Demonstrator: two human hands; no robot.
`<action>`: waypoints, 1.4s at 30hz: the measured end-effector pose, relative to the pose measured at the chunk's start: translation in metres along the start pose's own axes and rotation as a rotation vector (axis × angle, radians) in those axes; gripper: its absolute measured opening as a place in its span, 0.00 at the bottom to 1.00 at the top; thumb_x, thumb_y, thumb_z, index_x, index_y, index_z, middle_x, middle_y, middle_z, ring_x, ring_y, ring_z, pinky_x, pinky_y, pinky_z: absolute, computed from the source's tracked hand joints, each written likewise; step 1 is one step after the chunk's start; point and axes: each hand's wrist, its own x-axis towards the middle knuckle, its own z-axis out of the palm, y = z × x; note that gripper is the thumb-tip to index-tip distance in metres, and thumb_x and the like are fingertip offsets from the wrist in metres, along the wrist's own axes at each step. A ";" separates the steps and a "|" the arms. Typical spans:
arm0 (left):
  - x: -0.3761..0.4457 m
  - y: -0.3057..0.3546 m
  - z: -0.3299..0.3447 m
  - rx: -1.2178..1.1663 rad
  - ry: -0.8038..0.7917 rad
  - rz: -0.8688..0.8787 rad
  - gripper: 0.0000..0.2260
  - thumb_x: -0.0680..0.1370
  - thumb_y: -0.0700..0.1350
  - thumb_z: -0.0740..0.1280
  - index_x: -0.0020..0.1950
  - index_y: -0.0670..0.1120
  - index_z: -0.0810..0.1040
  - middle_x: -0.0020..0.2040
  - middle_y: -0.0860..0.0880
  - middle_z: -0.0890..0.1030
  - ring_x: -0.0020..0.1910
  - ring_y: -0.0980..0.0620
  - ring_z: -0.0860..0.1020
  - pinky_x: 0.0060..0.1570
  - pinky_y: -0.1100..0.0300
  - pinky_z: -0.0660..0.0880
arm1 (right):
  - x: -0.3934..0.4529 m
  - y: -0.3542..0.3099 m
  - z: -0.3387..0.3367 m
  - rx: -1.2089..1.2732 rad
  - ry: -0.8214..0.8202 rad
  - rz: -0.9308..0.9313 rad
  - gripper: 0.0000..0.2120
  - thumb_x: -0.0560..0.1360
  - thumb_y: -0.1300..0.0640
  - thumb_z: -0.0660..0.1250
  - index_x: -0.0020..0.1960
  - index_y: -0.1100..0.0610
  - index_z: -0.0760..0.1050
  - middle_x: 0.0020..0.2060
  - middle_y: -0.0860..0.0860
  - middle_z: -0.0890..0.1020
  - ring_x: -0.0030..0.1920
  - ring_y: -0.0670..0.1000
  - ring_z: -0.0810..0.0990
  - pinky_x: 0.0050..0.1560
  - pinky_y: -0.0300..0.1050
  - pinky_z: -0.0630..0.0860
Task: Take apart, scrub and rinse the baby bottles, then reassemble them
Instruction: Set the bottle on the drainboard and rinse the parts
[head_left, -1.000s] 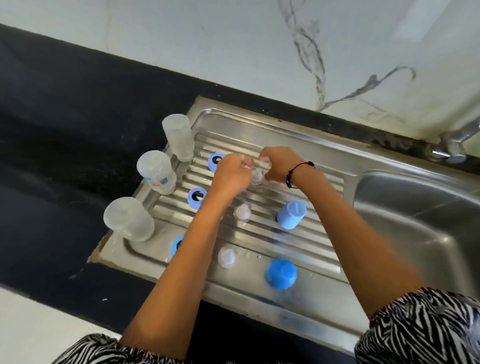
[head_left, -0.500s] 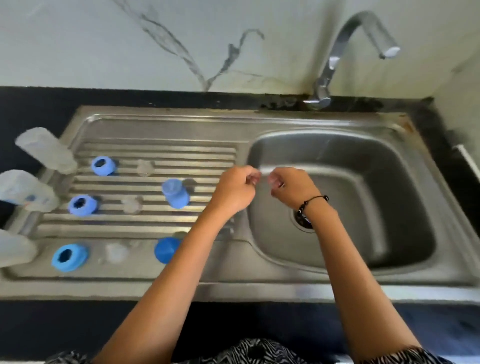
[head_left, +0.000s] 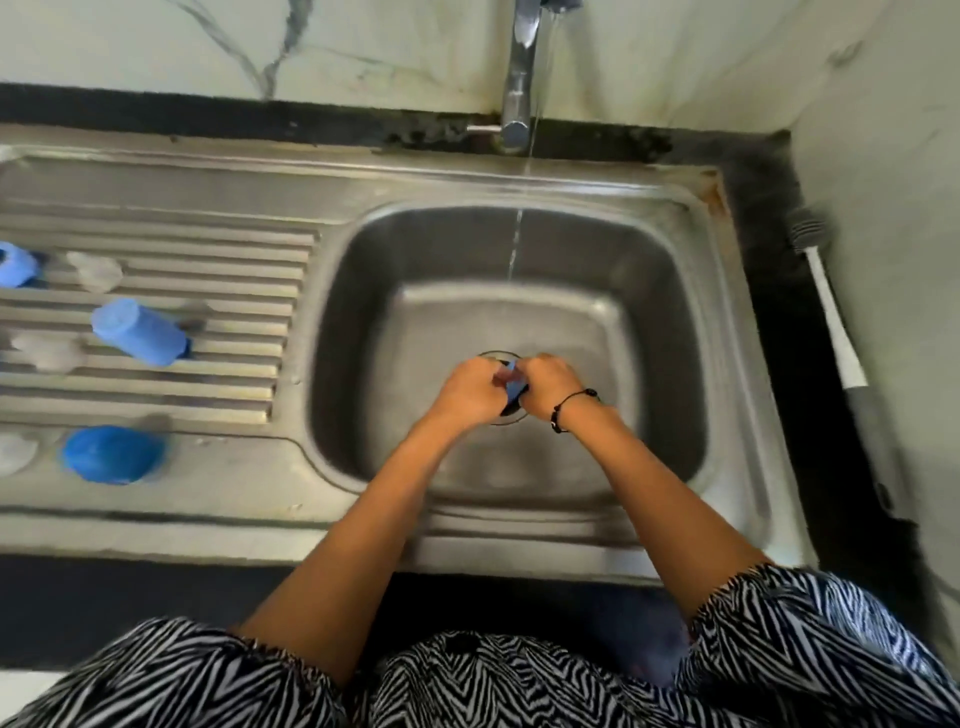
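Bottle parts lay split between the drainboard (head_left: 156, 176) and the person's hands. One small blue piece (head_left: 514, 387), seemingly a collar ring though too blurred to be sure, sat between the two hands over the drain of the sink basin (head_left: 670, 312). The left hand (head_left: 470, 392) had its fingers curled round that piece from the left, and the right hand (head_left: 550, 382), with one black cord bracelet (head_left: 571, 408) at its wrist, pinched it from the other side. Whether a clear teat was held with it could not be told.

On the drainboard were three blue parts: one cap (head_left: 140, 332) lying on its side on the ridges, one domed cap (head_left: 111, 454) on the flat front strip, and one ring (head_left: 15, 265) at the left edge. Three pale clear teats (head_left: 96, 270) showed among them, all blurred.

One tap (head_left: 519, 78) ran a thin stream of water (head_left: 517, 244) into the basin behind the hands. One bottle brush (head_left: 826, 312) lay on the dark counter to the right.
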 end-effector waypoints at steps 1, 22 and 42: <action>0.004 -0.001 0.001 -0.008 0.009 -0.023 0.12 0.76 0.32 0.60 0.55 0.36 0.81 0.55 0.37 0.81 0.57 0.39 0.77 0.56 0.49 0.73 | 0.003 0.001 0.001 0.005 0.001 -0.008 0.17 0.76 0.59 0.62 0.64 0.58 0.73 0.60 0.60 0.74 0.61 0.60 0.73 0.60 0.47 0.70; 0.099 0.014 -0.012 -0.767 0.266 -0.218 0.08 0.77 0.36 0.60 0.41 0.43 0.75 0.36 0.49 0.75 0.33 0.58 0.74 0.30 0.70 0.68 | 0.090 0.011 -0.030 0.447 0.282 0.112 0.19 0.73 0.45 0.68 0.49 0.62 0.76 0.42 0.56 0.79 0.42 0.54 0.74 0.39 0.44 0.67; 0.131 0.075 -0.031 -0.973 0.622 0.090 0.14 0.77 0.51 0.66 0.55 0.46 0.65 0.46 0.45 0.78 0.41 0.48 0.77 0.46 0.54 0.77 | 0.085 -0.033 -0.108 1.578 0.367 0.124 0.15 0.79 0.52 0.55 0.39 0.57 0.74 0.36 0.53 0.80 0.36 0.51 0.79 0.36 0.41 0.77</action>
